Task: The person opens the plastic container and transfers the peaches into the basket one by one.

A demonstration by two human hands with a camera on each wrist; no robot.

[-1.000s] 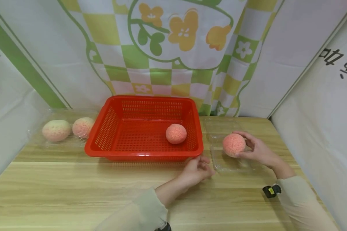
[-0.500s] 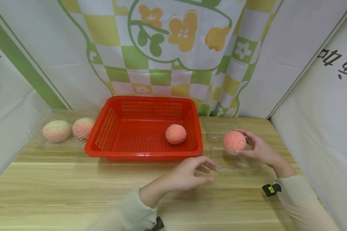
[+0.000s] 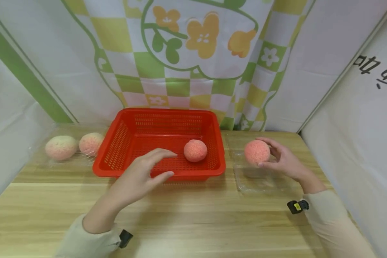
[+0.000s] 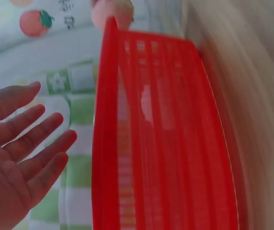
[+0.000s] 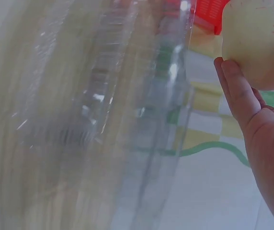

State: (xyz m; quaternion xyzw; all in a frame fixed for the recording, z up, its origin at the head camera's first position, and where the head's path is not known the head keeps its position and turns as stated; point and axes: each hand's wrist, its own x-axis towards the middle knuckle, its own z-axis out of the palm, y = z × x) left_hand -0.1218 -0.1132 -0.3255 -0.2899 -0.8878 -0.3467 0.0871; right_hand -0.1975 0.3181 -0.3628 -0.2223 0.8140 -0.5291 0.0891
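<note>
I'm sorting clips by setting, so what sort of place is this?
Probably a small curtained tabletop booth: a wood-grain table backed by a checked, flowered curtain, with pale cloth-like panels at both sides.

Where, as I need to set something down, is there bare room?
The table is bare between the sleeves, before the red basket; so is the basket's back-left floor. Crowded: left of it, two packaged peaches; right, a clear container below the peach in the right hand.

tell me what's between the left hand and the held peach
In the head view, a second peach, the right wall of the red basket and the left part of the clear tray lie between the left hand and the held peach.
</note>
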